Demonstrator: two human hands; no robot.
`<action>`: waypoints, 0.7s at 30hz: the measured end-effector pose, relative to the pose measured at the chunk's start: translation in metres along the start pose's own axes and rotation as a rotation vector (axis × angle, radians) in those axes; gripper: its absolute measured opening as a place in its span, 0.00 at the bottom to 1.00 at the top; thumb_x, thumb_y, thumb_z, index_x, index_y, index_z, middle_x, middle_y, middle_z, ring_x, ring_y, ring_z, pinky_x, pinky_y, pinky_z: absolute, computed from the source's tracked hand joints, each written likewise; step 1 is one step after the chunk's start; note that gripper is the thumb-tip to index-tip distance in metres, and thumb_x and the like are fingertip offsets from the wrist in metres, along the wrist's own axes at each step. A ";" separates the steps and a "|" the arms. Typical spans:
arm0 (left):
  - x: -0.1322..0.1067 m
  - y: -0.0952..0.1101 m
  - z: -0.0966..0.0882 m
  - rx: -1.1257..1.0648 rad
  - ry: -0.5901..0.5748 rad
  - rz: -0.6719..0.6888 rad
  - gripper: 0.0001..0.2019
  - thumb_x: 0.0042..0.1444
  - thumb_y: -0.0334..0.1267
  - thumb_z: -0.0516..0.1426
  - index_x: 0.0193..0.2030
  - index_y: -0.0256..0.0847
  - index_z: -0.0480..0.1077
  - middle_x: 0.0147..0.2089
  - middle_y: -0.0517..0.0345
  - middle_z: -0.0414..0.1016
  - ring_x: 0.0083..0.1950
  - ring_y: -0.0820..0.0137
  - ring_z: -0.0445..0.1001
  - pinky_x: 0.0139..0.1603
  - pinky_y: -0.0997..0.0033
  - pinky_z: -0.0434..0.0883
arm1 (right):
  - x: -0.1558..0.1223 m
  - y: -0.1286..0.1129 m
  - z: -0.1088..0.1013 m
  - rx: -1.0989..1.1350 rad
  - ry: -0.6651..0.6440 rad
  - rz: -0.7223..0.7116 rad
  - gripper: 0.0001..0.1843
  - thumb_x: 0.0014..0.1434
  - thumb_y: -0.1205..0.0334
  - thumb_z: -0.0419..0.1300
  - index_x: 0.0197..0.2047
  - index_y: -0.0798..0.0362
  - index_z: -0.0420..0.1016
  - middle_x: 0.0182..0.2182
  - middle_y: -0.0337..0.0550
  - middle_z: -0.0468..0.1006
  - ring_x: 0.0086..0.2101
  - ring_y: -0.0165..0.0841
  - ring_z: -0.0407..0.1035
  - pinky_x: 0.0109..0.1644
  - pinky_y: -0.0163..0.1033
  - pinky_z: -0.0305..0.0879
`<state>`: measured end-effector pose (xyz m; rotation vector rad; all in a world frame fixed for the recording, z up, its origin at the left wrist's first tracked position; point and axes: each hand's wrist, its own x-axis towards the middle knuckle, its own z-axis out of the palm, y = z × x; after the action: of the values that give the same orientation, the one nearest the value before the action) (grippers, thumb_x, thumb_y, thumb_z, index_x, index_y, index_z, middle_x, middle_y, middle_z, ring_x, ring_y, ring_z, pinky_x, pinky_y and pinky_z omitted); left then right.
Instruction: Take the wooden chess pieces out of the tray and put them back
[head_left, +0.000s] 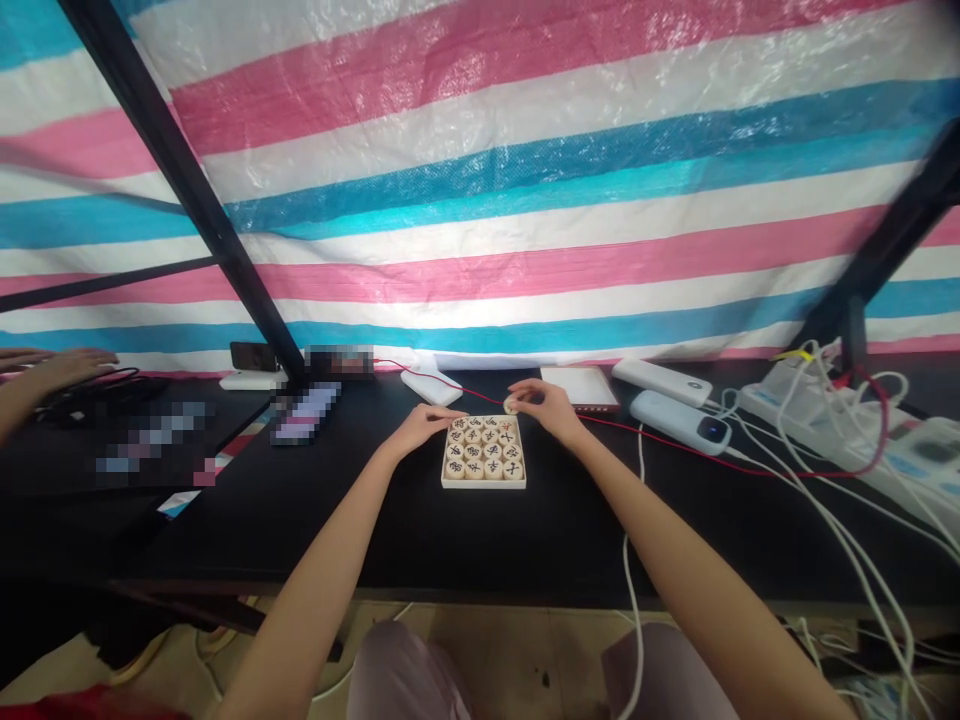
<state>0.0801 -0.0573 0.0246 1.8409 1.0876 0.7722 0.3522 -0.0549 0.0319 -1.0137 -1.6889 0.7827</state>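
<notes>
A small white box [484, 484] sits on the black table, filled with rows of round Chinese chess pieces [474, 452]. Most of their faces carry black characters; one at the far right corner shows red. My left hand [425, 427] rests at the box's far left corner, fingers stretched out and touching its edge. Above the far right corner, my right hand [546, 407] pinches a single pale Chinese chess piece [511, 405] between thumb and fingers. The marking on that piece cannot be made out.
Behind the box lie a white device [431, 386] and a flat white box [577, 388]. Power banks [679, 420], a crowded power strip [814, 410] and loose cables are at right. A phone [306, 412] lies at left, near another person's hand [64, 368]. A striped sheet [510, 200] hangs behind.
</notes>
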 end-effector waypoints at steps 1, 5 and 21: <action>-0.001 0.000 0.000 -0.006 -0.004 -0.002 0.18 0.52 0.42 0.58 0.47 0.36 0.76 0.51 0.50 0.75 0.54 0.59 0.71 0.58 0.63 0.63 | 0.001 -0.003 -0.006 0.028 0.014 0.023 0.17 0.44 0.54 0.66 0.38 0.54 0.75 0.33 0.43 0.80 0.32 0.32 0.71 0.41 0.40 0.66; -0.004 0.004 -0.004 -0.020 -0.038 -0.037 0.18 0.52 0.42 0.58 0.48 0.37 0.75 0.50 0.51 0.76 0.54 0.59 0.71 0.59 0.63 0.63 | 0.000 -0.008 -0.029 0.000 -0.283 0.165 0.16 0.43 0.56 0.67 0.36 0.54 0.76 0.32 0.42 0.80 0.33 0.34 0.72 0.40 0.39 0.66; -0.009 0.016 -0.012 -0.041 -0.097 -0.117 0.16 0.50 0.38 0.59 0.46 0.38 0.76 0.49 0.53 0.77 0.54 0.60 0.71 0.59 0.63 0.63 | -0.015 -0.033 0.001 -0.681 -0.434 -0.126 0.13 0.50 0.47 0.64 0.33 0.46 0.81 0.40 0.43 0.74 0.40 0.38 0.64 0.45 0.43 0.60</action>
<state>0.0729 -0.0655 0.0438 1.7450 1.0984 0.6261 0.3447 -0.0829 0.0536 -1.2239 -2.4631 0.3480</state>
